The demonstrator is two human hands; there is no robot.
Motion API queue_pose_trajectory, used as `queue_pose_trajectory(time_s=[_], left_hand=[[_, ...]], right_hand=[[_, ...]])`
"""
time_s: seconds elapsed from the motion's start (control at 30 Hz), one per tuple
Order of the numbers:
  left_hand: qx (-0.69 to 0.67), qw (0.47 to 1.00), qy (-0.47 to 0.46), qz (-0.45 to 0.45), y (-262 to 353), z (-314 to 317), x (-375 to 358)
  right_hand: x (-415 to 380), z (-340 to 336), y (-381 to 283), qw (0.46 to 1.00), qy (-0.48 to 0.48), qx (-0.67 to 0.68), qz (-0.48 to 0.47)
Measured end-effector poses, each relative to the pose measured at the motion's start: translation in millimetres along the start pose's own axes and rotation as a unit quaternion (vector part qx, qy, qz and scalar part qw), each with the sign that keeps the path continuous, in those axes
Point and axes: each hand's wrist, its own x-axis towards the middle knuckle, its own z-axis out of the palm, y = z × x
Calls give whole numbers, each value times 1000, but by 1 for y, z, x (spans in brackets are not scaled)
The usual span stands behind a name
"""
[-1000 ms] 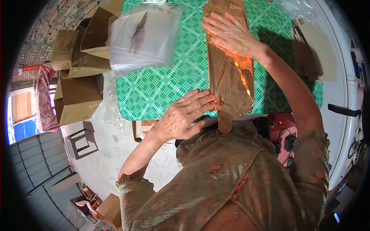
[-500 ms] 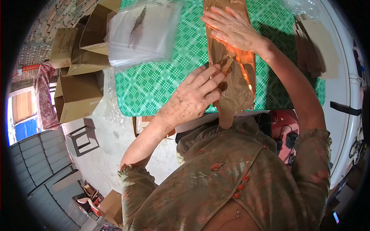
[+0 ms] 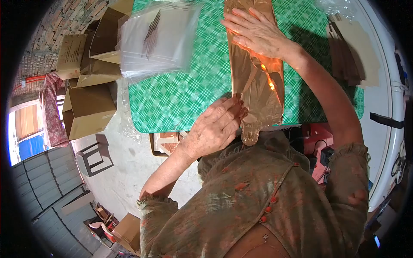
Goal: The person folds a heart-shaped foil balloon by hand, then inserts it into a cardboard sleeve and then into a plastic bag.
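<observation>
A long, flat piece of shiny copper-coloured foil (image 3: 258,92), which looks like an uninflated foil balloon, lies lengthwise on a green checked table cover (image 3: 206,64). Its rounded tab hangs past the table's near edge toward my clothes. My right hand (image 3: 260,38) rests flat on the upper part of the foil, fingers stretched out. Lower down, my left hand (image 3: 215,127) is closed at the foil's left edge, with thumb and fingertips pinching it just above the tab. The exact hold is partly hidden by the fingers.
Clear plastic bags (image 3: 159,43) are stacked at the table's left. Open cardboard boxes (image 3: 92,105) stand beyond that side. Brown and cream card pieces (image 3: 350,51) lie at the right. A small grey stool (image 3: 94,157) is on the floor, and a pink item (image 3: 316,142) sits under the table.
My left hand has moved down and from lying over the foil to pinching its left edge. The foil's lower part looks smoother. My right hand has hardly moved.
</observation>
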Motion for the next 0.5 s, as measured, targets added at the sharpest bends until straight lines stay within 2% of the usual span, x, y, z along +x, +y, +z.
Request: queue_pose_trajectory(time_s=[0.17,0.33,0.43,0.47,0.5], left_hand=[[-50,999,2,-2,-5,-4,2],[-69,997,26,-20,-17,-2,33],[-23,998,-32,-53,-18,7,46],[-20,991,-104,-81,-17,11,41],[-13,989,-115,-90,-13,9,38]], right_hand=[[0,2,1,1000,14,6,-9],[0,-2,-1,1000,21,16,-15],[1,-2,0,999,27,25,-15],[1,-1,0,999,24,29,-13],[1,-2,0,999,21,33,-10]])
